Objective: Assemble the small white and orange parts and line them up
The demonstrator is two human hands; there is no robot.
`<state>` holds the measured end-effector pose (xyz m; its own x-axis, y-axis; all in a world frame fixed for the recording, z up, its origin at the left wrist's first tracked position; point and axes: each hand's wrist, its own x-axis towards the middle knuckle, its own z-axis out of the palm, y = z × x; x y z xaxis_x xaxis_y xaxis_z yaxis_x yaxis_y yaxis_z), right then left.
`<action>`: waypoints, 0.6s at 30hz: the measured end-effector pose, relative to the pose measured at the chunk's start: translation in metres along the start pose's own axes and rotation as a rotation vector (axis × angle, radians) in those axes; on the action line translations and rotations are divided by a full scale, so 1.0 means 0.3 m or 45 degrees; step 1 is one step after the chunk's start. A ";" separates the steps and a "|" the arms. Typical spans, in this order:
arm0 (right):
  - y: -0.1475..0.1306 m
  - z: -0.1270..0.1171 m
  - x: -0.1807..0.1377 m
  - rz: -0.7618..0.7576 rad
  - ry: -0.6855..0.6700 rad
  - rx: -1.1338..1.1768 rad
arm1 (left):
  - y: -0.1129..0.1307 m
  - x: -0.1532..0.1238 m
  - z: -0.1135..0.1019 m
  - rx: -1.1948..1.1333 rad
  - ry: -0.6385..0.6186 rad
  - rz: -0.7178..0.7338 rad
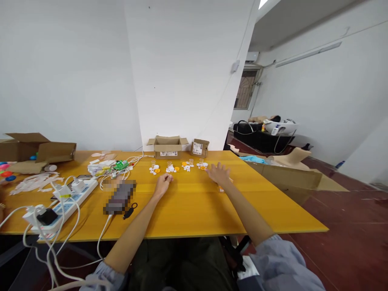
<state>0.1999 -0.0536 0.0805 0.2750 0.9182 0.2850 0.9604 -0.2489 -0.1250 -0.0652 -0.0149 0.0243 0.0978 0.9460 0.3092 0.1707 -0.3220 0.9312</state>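
White walls (182, 72) rise behind our yellow table (194, 214), where small white and orange pieces (170, 169), some flat and round, lie in four clusters with clear cups (169, 163) at the center of the frame. Our left hand (163, 184) appears mid-frame, fingers curled in; we cannot tell whether they grip anything. Our right hand (218, 174) reaches forward, palm down, fingers open beside the rightmost cluster.

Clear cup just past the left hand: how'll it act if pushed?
The clear cup looks small and see-through, so probably light plastic that slides easily. Its rounded sides suggest it could roll if tipped. The loose white pieces close by might get shoved along.
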 end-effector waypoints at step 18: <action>0.002 -0.031 -0.012 -0.311 -0.137 -0.321 | 0.018 0.002 0.006 0.200 -0.099 0.077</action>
<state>0.1997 -0.0600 0.0882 0.0429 0.9838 0.1740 0.9816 -0.0740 0.1762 -0.0624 -0.0163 0.0290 0.1866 0.9210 0.3420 0.3125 -0.3856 0.8681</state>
